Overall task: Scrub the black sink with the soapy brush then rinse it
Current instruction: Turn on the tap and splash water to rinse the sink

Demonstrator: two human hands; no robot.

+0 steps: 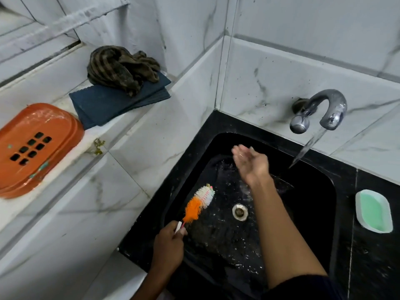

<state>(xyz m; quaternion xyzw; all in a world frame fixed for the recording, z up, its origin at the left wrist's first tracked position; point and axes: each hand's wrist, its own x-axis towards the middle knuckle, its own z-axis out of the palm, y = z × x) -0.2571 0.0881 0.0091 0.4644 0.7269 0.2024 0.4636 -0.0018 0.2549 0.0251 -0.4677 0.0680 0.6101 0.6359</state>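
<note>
With the left hand (167, 241) pinching the brush (198, 204) handle inside the black sink (320, 204) and the right hand (251, 162), fingers released, beside the running tap (322, 111), splashing may soak the counter (376, 267) and a wet handle may slip.

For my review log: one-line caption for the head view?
Left hand grips brush in black sink; open right hand near running tap.

Black sink (320, 191), wet and speckled with suds.
Orange-and-white brush (198, 204) angled near its left wall, bristles up.
</note>
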